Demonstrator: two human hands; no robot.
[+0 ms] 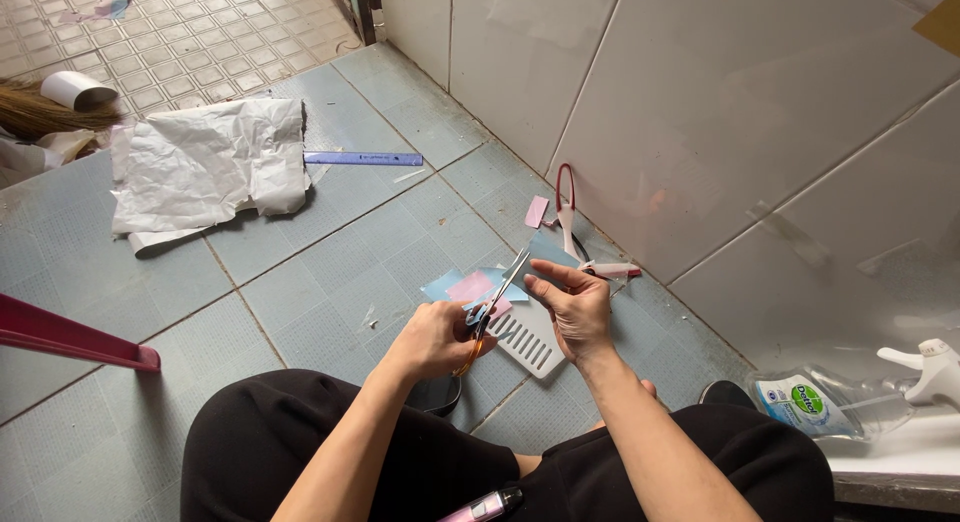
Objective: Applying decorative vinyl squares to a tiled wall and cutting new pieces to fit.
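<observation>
While left hand (pixel 432 340) grips the scissors (pixel 492 309), blades open, right hand (pixel 577 307) pinches a blue-grey paper piece (pixel 548 254). Pink and blue scraps (pixel 470 285) lie just below on the white slotted tray (pixel 532 344).

bright daylight | soft shadows | mild wall glare | sharp, slight edge distortion

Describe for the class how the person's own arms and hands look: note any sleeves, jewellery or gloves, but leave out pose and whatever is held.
Both forearms are bare to the edge of the picture, with no sleeves showing. The left hand and the right hand wear no gloves, and no rings, watch or bracelets can be seen. The fingernails look short and unpainted. Below the arms, dark black clothing covers the lap.
</observation>
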